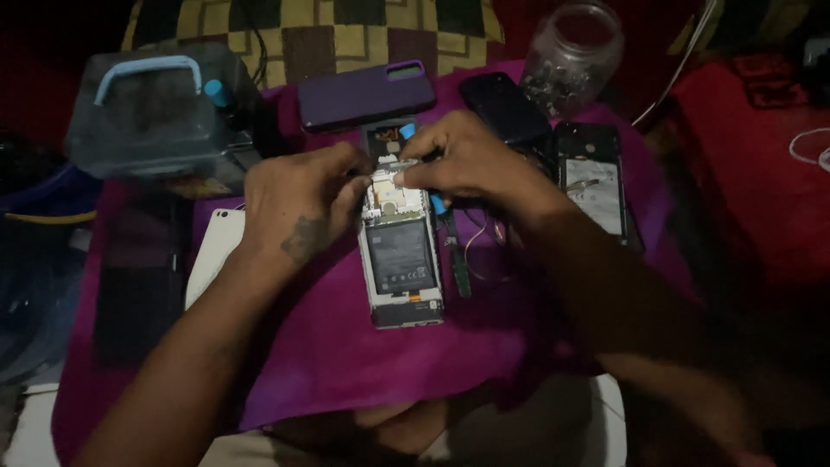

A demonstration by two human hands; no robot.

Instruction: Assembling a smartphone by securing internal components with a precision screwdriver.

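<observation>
Working at the top end of an opened phone [400,259], both hands meet over its bare circuit board, and that is where trouble could start. The phone lies back-off on a purple cloth [363,355], its grey battery exposed in the middle. The left hand [298,203] braces the upper left edge, its fingers [353,186] curled in and pinching something small at the board; what exactly they grip is too dim to tell. The right hand [467,160] is closed around a blue-handled tool [438,204], whose tip is hidden under the fingers.

A slip of that tool looks the main risk: it could scratch the board, tear a thin ribbon cable, or jab the battery just below. The light is poor, so a tiny screw or connector could drop into the cloth folds and be lost. The cloth is soft and wrinkled, so the phone may shift under pressure.

Clutter adds to it. A second opened phone [595,186] lies to the right, a purple case [366,93] and a dark phone [504,108] lie beyond, and a glass jar [572,56] stands near enough for an elbow or sleeve to knock.
</observation>
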